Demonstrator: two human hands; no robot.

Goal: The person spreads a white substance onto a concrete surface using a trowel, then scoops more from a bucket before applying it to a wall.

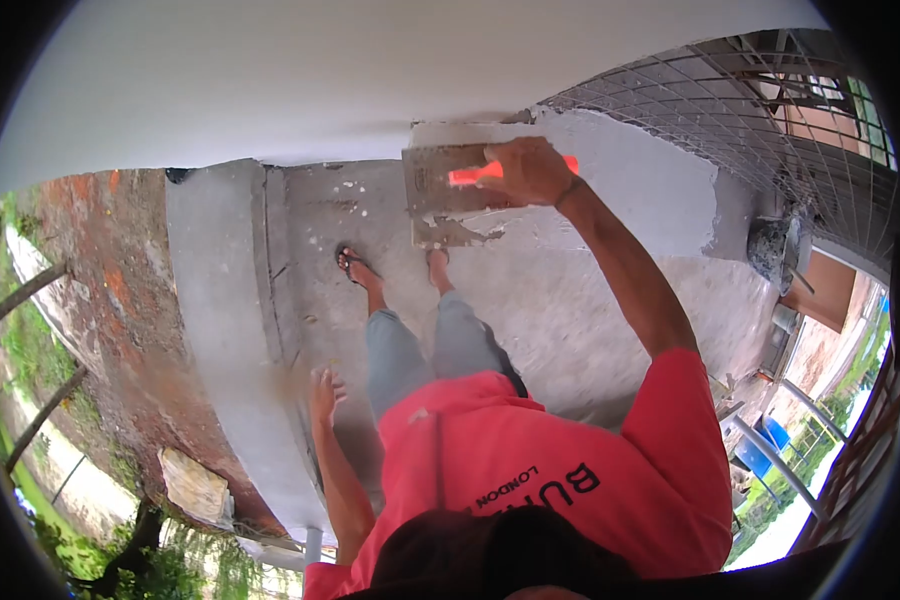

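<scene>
My right hand [530, 172] is closed round the orange handle of a plastering trowel [435, 185]. The trowel's flat rectangular blade is smeared with grey and lies against the low strip of wet-looking plaster [640, 165] at the foot of the wall. Part of the handle is hidden under my fingers. My left hand [326, 392] hangs beside my left leg, fingers apart, holding nothing and apart from the floor.
A smooth pale wall [370, 80] rises ahead. Wire mesh [690, 90] covers an opening at right, with a dark bucket [767, 245] in the corner. My sandalled feet stand on a rough concrete floor [570, 320]. A grey ledge [215, 280] edges the left side, beyond it bare soil.
</scene>
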